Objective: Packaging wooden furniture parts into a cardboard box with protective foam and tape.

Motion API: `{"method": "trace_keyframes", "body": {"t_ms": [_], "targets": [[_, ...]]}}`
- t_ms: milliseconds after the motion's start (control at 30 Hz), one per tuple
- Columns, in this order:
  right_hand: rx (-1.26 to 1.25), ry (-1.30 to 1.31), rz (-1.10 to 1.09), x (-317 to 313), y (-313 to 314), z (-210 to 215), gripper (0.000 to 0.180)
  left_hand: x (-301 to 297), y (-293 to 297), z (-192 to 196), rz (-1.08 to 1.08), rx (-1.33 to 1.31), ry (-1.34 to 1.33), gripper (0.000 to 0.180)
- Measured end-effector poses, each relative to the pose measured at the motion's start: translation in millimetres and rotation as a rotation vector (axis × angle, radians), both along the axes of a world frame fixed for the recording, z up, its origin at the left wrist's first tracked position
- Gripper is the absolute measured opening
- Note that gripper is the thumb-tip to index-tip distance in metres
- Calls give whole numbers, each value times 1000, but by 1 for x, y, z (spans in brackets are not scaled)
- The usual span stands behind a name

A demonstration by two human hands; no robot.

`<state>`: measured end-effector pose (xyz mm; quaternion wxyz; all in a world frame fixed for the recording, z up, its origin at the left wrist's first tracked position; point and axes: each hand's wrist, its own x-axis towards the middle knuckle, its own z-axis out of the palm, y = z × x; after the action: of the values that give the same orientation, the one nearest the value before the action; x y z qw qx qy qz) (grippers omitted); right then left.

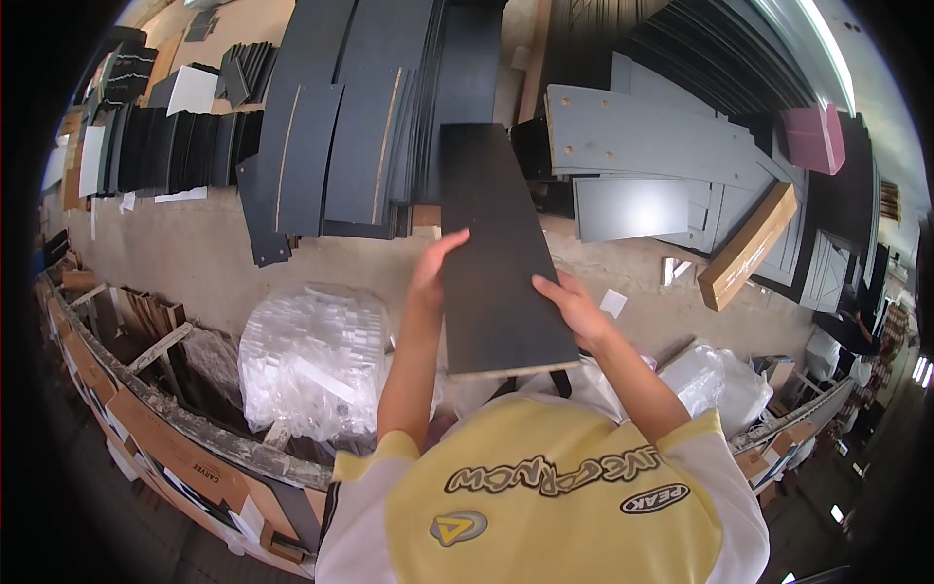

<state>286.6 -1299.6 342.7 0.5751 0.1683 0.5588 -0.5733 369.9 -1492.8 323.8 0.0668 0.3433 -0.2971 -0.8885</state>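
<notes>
A long dark board (501,263) is held out in front of my chest, its near end close to my shirt and its far end toward the stacked panels. My left hand (434,265) grips its left edge, thumb lying on top and fingers hidden beneath. On the right edge my right hand (574,304) holds it the same way, a little nearer to me. Beyond the board stand stacks of dark panels (365,146) on the left, and grey panels (652,131) with small round holes lie on the right.
A long cardboard box (747,248) rests on the right-hand panels, near a pink block (814,139). Bundles in clear plastic wrap (311,355) sit to my left, with more wrapped plastic (715,380) to my right. Rows of dark boards (175,151) stand far left. White scraps (613,303) lie on the floor.
</notes>
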Motion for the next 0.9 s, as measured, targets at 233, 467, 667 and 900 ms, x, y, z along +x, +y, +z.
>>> {"method": "trace_keyframes", "body": {"t_ms": [233, 467, 667, 900], "targets": [[109, 29, 133, -1, 71, -17, 54, 38, 19, -55, -108, 466, -235, 34], [235, 792, -389, -118, 65, -78, 51, 38, 22, -27, -280, 257, -280, 30], [1010, 372, -935, -260, 78, -118, 108, 27, 41, -14, -204, 123, -301, 35], [954, 473, -735, -293, 125, -163, 105, 16, 73, 15, -138, -3, -287, 37]]}}
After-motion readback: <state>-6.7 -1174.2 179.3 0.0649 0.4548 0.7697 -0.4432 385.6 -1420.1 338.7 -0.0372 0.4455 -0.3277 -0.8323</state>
